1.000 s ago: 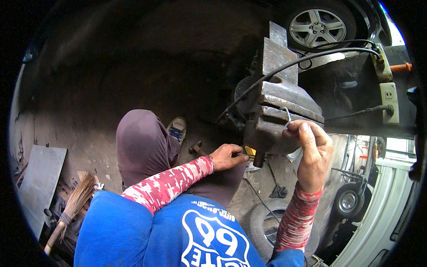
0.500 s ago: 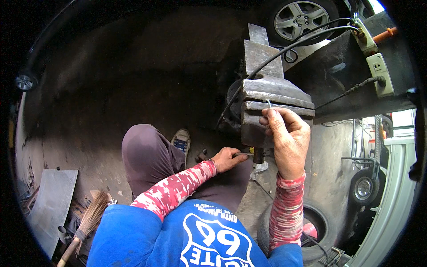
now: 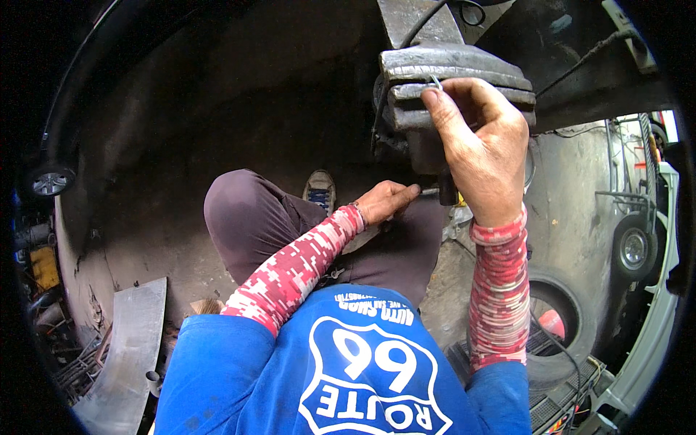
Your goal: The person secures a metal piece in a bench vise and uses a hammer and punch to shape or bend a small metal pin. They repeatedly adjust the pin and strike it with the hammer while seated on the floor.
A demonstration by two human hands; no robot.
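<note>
Two hands are at the bench vise (image 3: 457,59), and the relation that matters is how the thin metal rod (image 3: 436,81) lies against the slot between its jaws. Our right hand (image 3: 487,145) has the rod pinched between thumb and index fingertip, with the other fingers curled in toward the palm. The rod's free end points away from our body, up and slightly left from the fingertips, so its long axis runs across the slot rather than along it. We see it left of the middle of the jaws, nearer their left end than their right, just over the front jaw's inner edge. From this steep angle we cannot tell whether its tip sits down in the slot or only hangs above it.

Our left hand (image 3: 384,203) is well apart from the rod, below and to the left of it, above the trousered leg (image 3: 409,243). It is closed around the left end of the vise's handle bar (image 3: 430,192), thumb laid along the metal. That bar lies nearly left to right, meeting the dark screw end (image 3: 449,190) under the front jaw. So the right hand is the nearer one to the slot, the left the nearer to the screw.
</note>
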